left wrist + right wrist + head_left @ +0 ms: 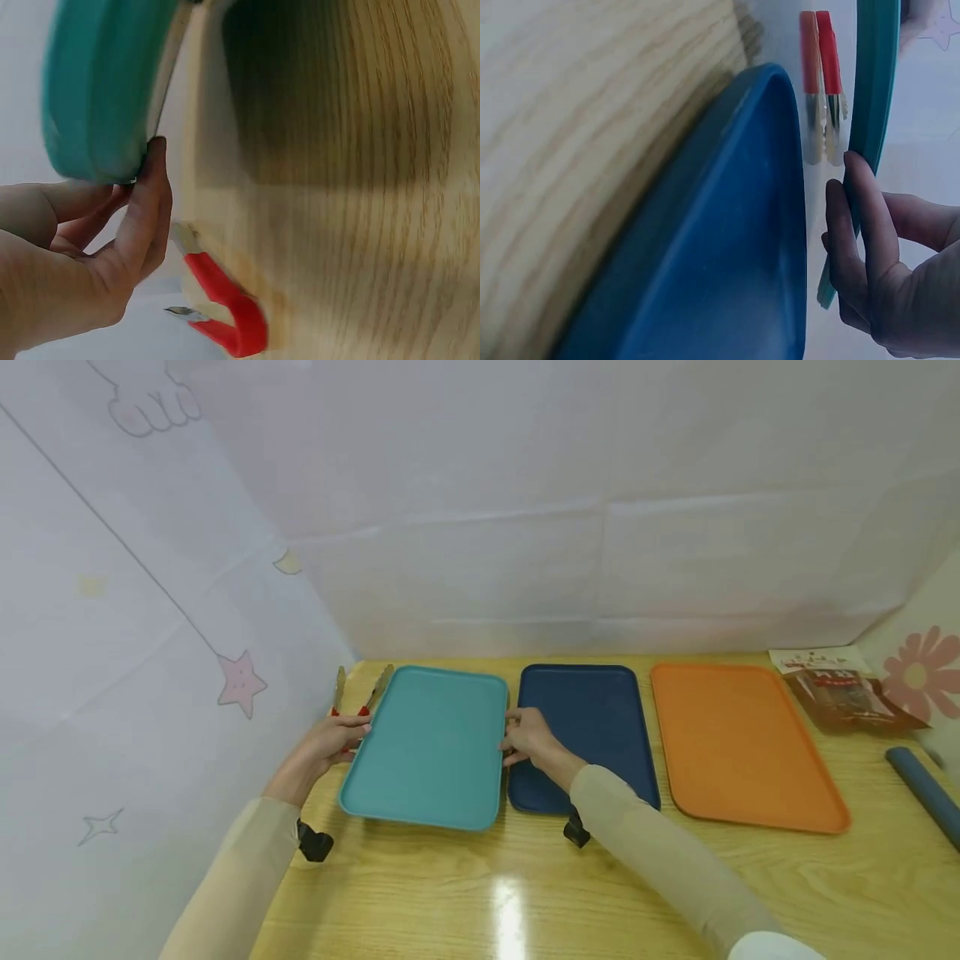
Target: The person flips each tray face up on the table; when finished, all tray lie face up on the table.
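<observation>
A teal rectangular tray [435, 747] is held between both hands, raised over the wooden table, its shadow falling on the wood in the left wrist view. My left hand [322, 750] pinches the left rim, fingertips under the edge of the teal tray [105, 97]. On the opposite rim my right hand [531, 739] grips with fingers beneath and thumb on the other side, as the right wrist view shows with the hand [892, 270] at the tray's side. Red-handled tongs [229, 307] lie on the table just beyond the left hand, partly hidden by it in the head view.
A navy tray [592, 718] lies under the right forearm, with an orange tray [742, 743] to its right. Farther right are a brown food package [847, 693] and a dark grey-blue roll [926, 789]. White patterned sheeting [562, 568] stands behind and at the left.
</observation>
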Demonstrator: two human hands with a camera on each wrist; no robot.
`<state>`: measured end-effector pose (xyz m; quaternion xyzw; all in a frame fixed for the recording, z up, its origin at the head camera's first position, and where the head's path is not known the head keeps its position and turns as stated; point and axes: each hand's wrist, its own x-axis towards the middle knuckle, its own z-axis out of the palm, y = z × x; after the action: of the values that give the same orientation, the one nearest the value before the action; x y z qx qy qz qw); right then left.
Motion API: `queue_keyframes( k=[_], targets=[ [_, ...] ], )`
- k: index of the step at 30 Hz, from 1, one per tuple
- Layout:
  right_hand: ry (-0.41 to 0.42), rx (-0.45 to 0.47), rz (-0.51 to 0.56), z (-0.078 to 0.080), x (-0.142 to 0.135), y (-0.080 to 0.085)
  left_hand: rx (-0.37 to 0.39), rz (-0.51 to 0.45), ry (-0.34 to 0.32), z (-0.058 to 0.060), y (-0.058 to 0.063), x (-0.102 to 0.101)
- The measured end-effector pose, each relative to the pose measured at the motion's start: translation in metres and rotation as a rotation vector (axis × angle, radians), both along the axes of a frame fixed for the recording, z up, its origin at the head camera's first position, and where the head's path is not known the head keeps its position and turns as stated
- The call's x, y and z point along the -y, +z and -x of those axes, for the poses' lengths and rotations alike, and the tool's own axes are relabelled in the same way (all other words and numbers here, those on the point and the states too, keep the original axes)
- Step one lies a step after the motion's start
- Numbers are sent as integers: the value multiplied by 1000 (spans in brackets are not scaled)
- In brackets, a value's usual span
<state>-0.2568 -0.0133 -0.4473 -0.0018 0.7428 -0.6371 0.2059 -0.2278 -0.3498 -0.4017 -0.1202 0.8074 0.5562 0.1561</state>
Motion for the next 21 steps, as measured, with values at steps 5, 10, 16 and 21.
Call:
queue_keyframes(
  k=[5,10,16,21],
  targets=[
    [-14,-7,-50,8,10,-5,-22,54,67,16,-18,-1],
    [-30,-19,-111,18,18,-10,-93,214,46,26,-28,-12],
    [-24,-45,-170,27,21,-4,-187,382,21,30,-32,-23],
    [-2,-64,-176,31,25,-2,-271,531,12,34,-41,-25]
  ],
)
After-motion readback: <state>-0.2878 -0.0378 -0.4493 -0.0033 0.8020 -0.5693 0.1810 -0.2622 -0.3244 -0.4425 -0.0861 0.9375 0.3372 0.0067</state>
